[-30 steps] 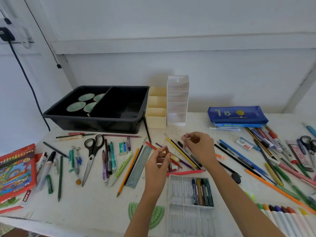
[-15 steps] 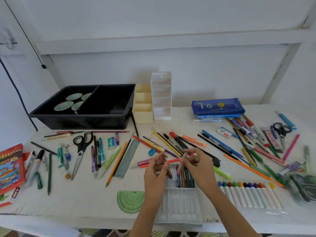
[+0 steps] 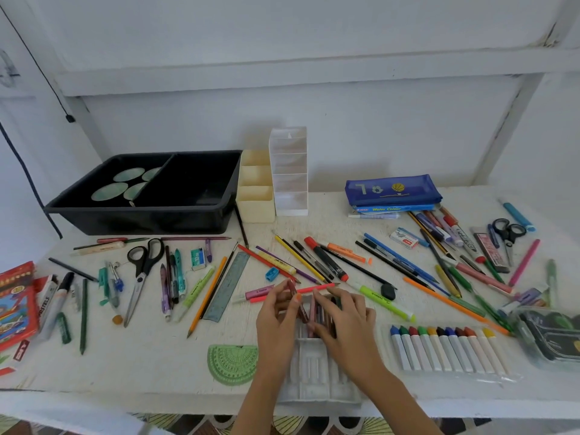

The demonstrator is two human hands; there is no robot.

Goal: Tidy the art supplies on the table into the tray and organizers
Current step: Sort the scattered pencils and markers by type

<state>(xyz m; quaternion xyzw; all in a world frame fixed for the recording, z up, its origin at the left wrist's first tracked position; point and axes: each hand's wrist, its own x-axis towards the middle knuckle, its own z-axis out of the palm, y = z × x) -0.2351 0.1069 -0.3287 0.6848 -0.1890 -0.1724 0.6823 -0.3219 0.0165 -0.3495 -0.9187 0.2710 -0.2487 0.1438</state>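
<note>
Two hands are held over the clear crayon tray (image 3: 312,376) at the near edge of the table (image 3: 157,356). A dark red crayon (image 3: 292,288) is still pinched in the left hand (image 3: 276,315); the pink crayon (image 3: 312,312), raised earlier, is now pressed into the tray by straightened fingers of the right hand (image 3: 348,321).

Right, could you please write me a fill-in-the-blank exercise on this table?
The ____ pale green round discs lie in the black plastic tray's left compartment.
The blue fabric pencil case rests on a box labelled Water ____.
The green semicircular ____ lies near the table's front edge.
The ____ hand pinches a dark red crayon.
Missing words: four; Colour; protractor; left
</note>
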